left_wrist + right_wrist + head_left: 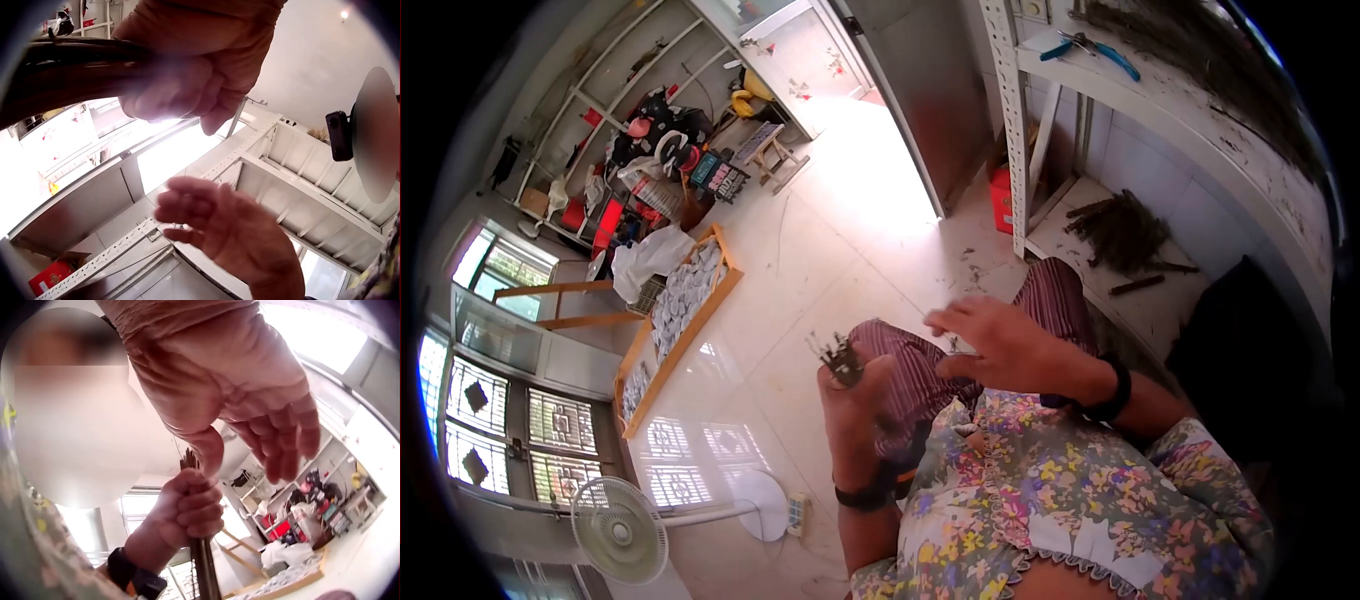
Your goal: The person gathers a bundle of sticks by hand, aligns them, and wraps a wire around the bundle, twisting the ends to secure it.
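My left hand (852,415) grips a bundle of thin, dark brown stems (840,364) above my lap. In the head view only the bundle's uneven tips stand out over the fist. The right wrist view shows the fingers of the left hand (195,509) wrapped round the stems (205,569), which run on below the fist. To the right, apart from the bundle, hovers my right hand (1025,345), its fingers loosely extended and nothing held in them. The left wrist view shows the right hand (234,234) with its palm uncovered, beyond the thick bundle (75,78).
On the upper shelf (1180,120) at right lie blue-handled pliers (1112,60) and dark stems (1200,55). Brown stems (1115,232) are heaped on the lower shelf. A white fan (620,530) stands at lower left, and a wooden-framed tray (728,268) lies on the floor.
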### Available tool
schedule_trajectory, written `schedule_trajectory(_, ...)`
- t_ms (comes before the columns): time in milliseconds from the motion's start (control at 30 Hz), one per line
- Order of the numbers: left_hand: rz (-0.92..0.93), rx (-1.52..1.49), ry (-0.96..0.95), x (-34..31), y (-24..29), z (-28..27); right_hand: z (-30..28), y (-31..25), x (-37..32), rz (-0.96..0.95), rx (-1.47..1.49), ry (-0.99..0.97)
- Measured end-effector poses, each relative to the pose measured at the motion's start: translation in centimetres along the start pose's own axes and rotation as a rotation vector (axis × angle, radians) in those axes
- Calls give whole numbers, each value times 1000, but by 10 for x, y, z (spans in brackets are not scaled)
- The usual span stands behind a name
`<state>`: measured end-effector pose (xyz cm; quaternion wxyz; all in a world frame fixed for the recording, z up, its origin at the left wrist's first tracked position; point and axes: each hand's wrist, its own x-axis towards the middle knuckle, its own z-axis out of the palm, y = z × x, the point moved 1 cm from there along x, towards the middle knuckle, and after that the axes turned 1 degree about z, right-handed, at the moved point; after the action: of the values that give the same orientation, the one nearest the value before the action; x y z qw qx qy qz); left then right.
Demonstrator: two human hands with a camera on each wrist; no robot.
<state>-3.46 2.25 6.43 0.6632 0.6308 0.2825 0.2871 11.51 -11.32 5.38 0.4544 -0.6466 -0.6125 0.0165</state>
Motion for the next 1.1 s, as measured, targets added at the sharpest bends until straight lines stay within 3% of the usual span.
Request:
schedule_trajectory(33,-10,49,8,3,-5,0,4,2,-5,33,-61,-34)
schedule_trajectory(133,9,174,7,10,-17,1,0,-8,-15,329,275,-403)
schedule_trajectory(267,44,464,-56,11,-20,5,-7,-15,-21,180,196,-213)
schedule_trajectory(367,192,740,-44,12,-35,14,-8,-18,-21,-23,30,-210)
schedule_trajectory(567,451,1344,-101,3,-53,33,-10,-25,-17,-70,-49,-188)
schedule_trajectory(667,619,1364,-336,0,-69,35,-15,-19,-7,-103,-41,-155)
schedule_trajectory(700,717,1321,-411,-3,-69,35,-15,-11,-4,-5,14,-182)
schedule_trajectory(800,750,1113,-383,-11,-54,41,-9,22,-6,261,213,-252)
schedule_trajectory(900,554,634,-302,-10,-53,32,-1,39,-12,404,420,-305)
schedule_trajectory(967,223,404,-223,-9,-38,27,5,35,-20,424,462,-325)
schedule_trajectory(1033,-33,244,-165,-1,-35,16,8,26,-22,368,415,-311)
schedule_trajectory(1100,-126,87,-83,1,-34,16,5,16,-20,326,379,-275)
